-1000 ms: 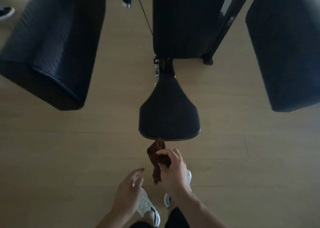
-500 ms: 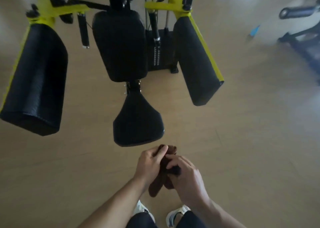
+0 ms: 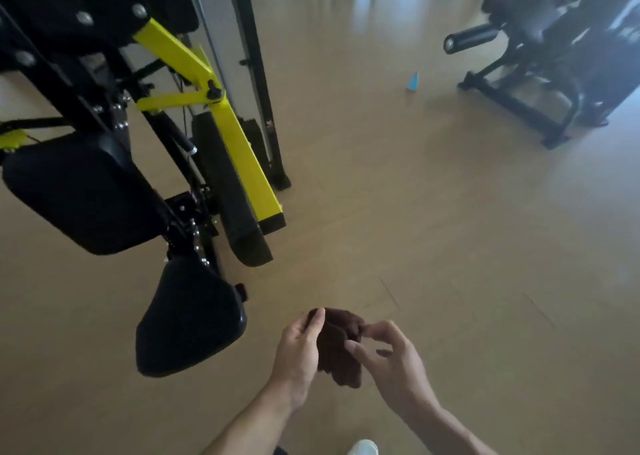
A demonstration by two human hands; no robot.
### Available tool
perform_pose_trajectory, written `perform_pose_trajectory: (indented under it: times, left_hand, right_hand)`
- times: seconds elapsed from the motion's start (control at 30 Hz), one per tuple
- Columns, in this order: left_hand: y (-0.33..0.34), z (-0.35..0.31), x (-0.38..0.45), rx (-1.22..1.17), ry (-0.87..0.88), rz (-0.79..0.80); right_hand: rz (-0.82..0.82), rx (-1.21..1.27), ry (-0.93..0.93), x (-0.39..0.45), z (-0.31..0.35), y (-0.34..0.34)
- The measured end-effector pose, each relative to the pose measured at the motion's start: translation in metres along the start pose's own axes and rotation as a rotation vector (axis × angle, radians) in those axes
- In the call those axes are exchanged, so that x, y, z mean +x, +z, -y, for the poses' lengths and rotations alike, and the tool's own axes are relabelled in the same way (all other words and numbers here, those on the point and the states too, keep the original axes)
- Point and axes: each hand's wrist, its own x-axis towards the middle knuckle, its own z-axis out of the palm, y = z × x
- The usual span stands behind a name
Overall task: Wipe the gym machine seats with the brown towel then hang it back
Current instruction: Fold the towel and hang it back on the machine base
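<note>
The brown towel (image 3: pixel 337 347) hangs bunched between both hands, low in the middle of the view. My left hand (image 3: pixel 299 349) grips its upper left part with the thumb on top. My right hand (image 3: pixel 391 357) pinches the towel's top right edge with its fingertips. The black seat (image 3: pixel 190 319) of the yellow and black gym machine sits just to the left of my hands, apart from the towel. Its black backrest pad (image 3: pixel 83 195) is higher up on the left.
The machine's yellow frame arm (image 3: pixel 239 156) and a black side pad (image 3: pixel 232 198) slant down beside the seat. Another black machine (image 3: pixel 540 73) stands at the far right, with a small blue object (image 3: pixel 413 82) on the tan floor. My white shoe (image 3: pixel 363 447) shows at the bottom.
My view has swung right and away from the machine, so the seat now lies to the left. My left hand joined the right on the towel, and both now spread it.
</note>
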Motion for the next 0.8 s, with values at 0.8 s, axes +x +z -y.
perform_pose_trajectory:
  times: [0.8]
  left_hand:
    - [0.289, -0.140, 0.252, -0.171, -0.208, -0.009]
  right_hand:
    - [-0.174, -0.113, 0.159, 0.255, 0.055, -0.228]
